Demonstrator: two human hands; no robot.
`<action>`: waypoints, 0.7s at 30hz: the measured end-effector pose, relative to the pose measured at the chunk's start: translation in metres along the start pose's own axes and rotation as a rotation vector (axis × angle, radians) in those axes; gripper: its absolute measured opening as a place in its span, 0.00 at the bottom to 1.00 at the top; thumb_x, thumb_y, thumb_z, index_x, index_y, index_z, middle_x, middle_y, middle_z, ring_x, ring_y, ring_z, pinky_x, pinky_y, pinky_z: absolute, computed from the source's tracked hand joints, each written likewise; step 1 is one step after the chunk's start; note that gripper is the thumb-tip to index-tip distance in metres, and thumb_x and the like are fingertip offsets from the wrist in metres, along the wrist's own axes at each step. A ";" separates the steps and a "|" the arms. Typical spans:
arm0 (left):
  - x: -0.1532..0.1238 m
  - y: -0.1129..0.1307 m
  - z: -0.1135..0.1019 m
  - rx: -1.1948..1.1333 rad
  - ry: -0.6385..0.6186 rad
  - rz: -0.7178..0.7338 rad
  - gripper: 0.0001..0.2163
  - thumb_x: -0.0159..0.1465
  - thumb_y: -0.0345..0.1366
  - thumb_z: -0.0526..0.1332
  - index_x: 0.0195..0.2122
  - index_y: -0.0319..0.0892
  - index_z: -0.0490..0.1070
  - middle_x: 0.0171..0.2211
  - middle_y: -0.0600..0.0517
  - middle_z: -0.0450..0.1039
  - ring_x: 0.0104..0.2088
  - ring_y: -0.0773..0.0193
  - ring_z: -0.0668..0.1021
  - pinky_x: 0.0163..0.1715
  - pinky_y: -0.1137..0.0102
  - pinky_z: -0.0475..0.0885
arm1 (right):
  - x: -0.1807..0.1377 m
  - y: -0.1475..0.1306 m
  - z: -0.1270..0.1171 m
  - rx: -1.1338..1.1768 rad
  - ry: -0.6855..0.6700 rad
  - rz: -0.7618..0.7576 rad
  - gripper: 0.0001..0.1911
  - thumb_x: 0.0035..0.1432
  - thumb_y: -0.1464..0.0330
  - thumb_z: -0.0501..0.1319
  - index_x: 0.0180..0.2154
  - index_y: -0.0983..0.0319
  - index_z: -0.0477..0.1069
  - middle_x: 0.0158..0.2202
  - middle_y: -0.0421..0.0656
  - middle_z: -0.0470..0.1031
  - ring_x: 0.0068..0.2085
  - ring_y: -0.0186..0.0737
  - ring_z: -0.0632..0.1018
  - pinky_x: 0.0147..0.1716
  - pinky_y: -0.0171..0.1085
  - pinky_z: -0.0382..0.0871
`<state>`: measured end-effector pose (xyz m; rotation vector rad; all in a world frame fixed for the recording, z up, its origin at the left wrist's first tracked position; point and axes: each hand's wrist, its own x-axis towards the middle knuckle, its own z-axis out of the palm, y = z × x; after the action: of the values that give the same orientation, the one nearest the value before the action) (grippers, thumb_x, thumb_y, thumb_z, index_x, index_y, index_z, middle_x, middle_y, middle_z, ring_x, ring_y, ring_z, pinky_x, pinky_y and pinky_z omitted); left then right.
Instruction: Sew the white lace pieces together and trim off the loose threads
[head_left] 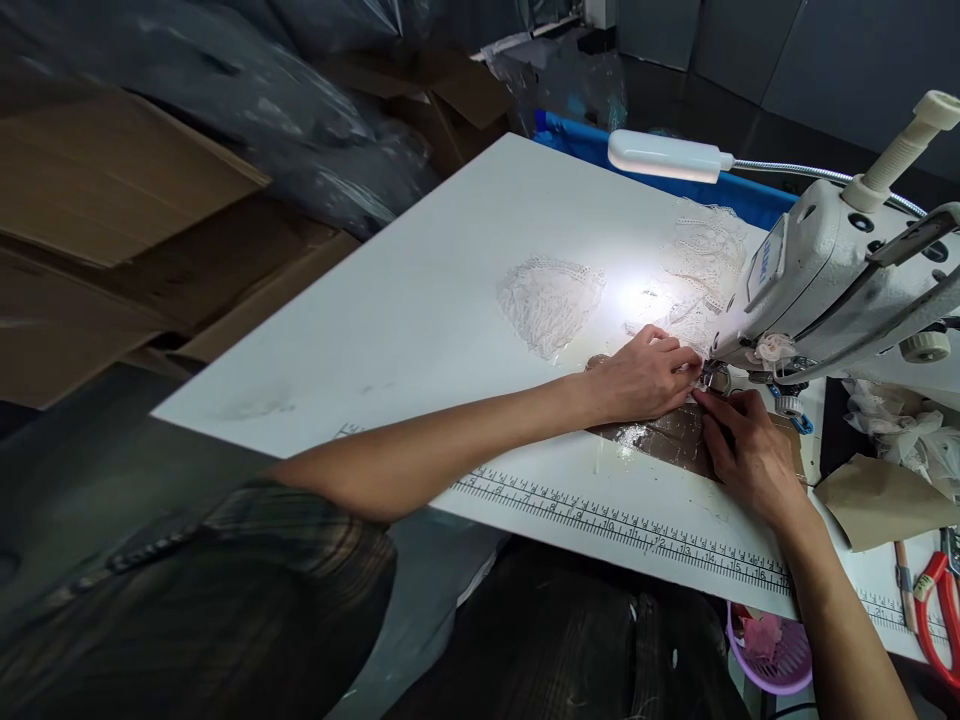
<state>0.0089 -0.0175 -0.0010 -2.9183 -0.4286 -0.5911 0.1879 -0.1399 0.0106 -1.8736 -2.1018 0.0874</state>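
My left hand (649,375) is at the needle area of a white sewing machine (810,270), its fingers curled together on the edge of white lace fabric (686,320). Close by, on the near side of the presser foot (716,378), my right hand (754,445) has thumb and index finger drawn together toward the needle. What lies between those fingertips is too small and covered to make out. Beneath both hands is a brown, shiny taped plate (667,440) on the table. A gathered white lace piece (551,300) lies left of the machine, apart from my hands.
A lamp (667,157) lights the white table (420,330), which has a ruler strip (622,525) along its front edge. At right are brown paper (885,500) and red-handled scissors (930,610). A purple basket (780,680) hangs below. Cardboard boxes (112,170) stand left.
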 end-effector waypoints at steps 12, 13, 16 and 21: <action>0.000 -0.012 -0.011 -0.185 0.065 0.050 0.10 0.70 0.30 0.54 0.46 0.36 0.73 0.49 0.40 0.76 0.43 0.60 0.77 0.43 0.62 0.67 | -0.008 0.013 0.006 0.296 0.202 0.031 0.20 0.65 0.64 0.54 0.54 0.59 0.74 0.42 0.49 0.78 0.43 0.47 0.78 0.45 0.49 0.74; -0.001 -0.018 -0.014 -0.242 0.073 0.099 0.09 0.70 0.30 0.55 0.45 0.36 0.74 0.48 0.41 0.76 0.43 0.60 0.77 0.44 0.62 0.69 | -0.009 0.014 0.007 0.303 0.206 0.031 0.18 0.64 0.65 0.54 0.52 0.59 0.75 0.42 0.49 0.78 0.43 0.47 0.78 0.45 0.49 0.74; -0.003 -0.029 -0.016 -0.380 0.035 0.189 0.08 0.70 0.33 0.58 0.44 0.39 0.76 0.44 0.44 0.78 0.42 0.62 0.78 0.45 0.63 0.72 | -0.008 0.013 0.008 0.303 0.209 0.026 0.14 0.64 0.65 0.55 0.46 0.59 0.75 0.40 0.48 0.78 0.40 0.46 0.78 0.41 0.46 0.75; 0.002 -0.028 -0.003 -0.463 0.003 0.090 0.10 0.70 0.34 0.56 0.36 0.42 0.77 0.39 0.47 0.79 0.38 0.63 0.79 0.41 0.64 0.75 | -0.008 0.007 0.004 0.223 0.156 -0.010 0.12 0.65 0.66 0.54 0.44 0.59 0.75 0.40 0.48 0.77 0.40 0.46 0.78 0.39 0.45 0.75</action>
<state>0.0014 0.0086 0.0047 -3.3471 -0.1744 -0.7713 0.1945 -0.1465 0.0034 -1.6823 -1.9117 0.1609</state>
